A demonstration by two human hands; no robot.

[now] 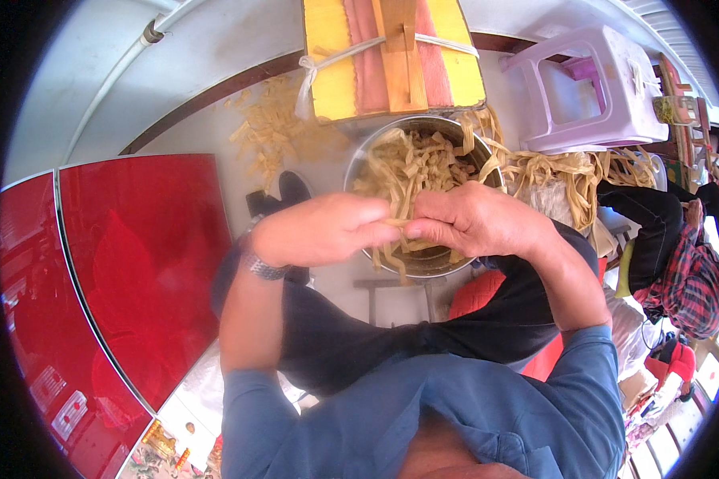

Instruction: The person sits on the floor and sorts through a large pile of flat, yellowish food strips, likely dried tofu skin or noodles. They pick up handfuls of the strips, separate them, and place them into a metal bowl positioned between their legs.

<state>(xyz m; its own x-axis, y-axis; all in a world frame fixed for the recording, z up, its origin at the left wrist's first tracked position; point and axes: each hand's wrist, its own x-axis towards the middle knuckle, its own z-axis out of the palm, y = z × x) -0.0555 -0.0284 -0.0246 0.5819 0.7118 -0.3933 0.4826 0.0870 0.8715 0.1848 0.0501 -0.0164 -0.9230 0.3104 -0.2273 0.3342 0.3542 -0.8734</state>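
Both my hands meet over the near part of a round metal basin (368,149), which is heaped with tan, ribbon-like strips (425,158) of a material I cannot tell. My left hand (341,230), with a metal-banded watch on its wrist, pinches a strip between thumb and fingers; it is slightly blurred. My right hand (461,218) pinches the same tan strip (400,223) just beside it, thumb towards the left thumb. Loose strip ends hang below the hands over the basin's near rim. The fingertips curl under and are partly hidden.
Beyond the basin stands a yellow board (329,72) with pink cloth and a wooden bar tied on by white cord. A lilac plastic stool (623,120) is at the right, long strips (563,170) below it. Short pieces (269,132) lie on the floor. Red cabinet (144,257) left; a person in plaid (689,287) sits right.
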